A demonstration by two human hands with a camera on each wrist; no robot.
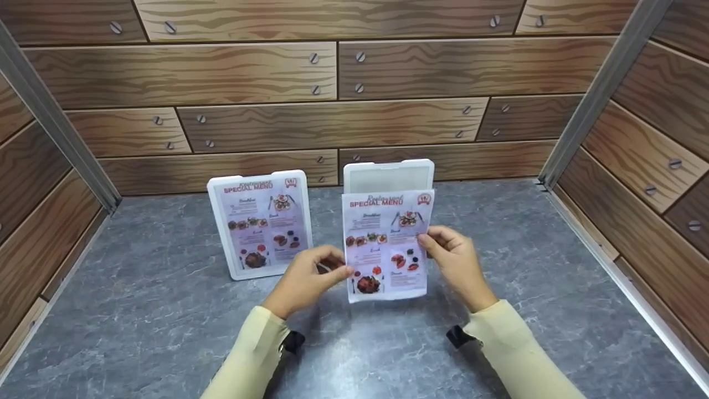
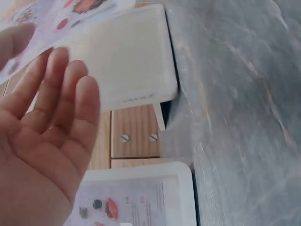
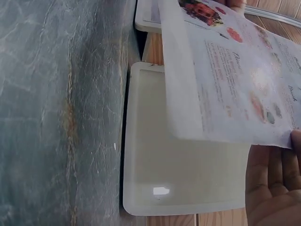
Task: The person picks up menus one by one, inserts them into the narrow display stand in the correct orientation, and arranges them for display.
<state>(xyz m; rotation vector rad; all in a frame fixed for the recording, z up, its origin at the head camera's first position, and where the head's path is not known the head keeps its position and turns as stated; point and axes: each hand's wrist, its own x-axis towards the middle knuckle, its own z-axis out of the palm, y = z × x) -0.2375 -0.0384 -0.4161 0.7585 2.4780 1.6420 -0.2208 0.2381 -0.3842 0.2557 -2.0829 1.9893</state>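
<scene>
A printed menu sheet (image 1: 388, 249) is held upright between both hands in the head view. My left hand (image 1: 310, 277) pinches its lower left edge between thumb and fingers. At the right edge my right hand (image 1: 454, 257) pinches the paper, thumb in front. Behind the sheet stands a white menu frame (image 1: 389, 176), its blank panel showing above the paper and, in the right wrist view, below it. The sheet (image 3: 244, 80) hangs in front of that frame (image 3: 183, 174), its bottom edge slightly curled. In the left wrist view the left fingers reach behind the paper.
Left of the hands stands a second white frame (image 1: 271, 221) with a matching menu in it. Both frames lean back on the grey marbled table (image 1: 166, 332). Wood-patterned panels (image 1: 266, 72) close off the back and both sides, with metal corner posts (image 1: 595, 94).
</scene>
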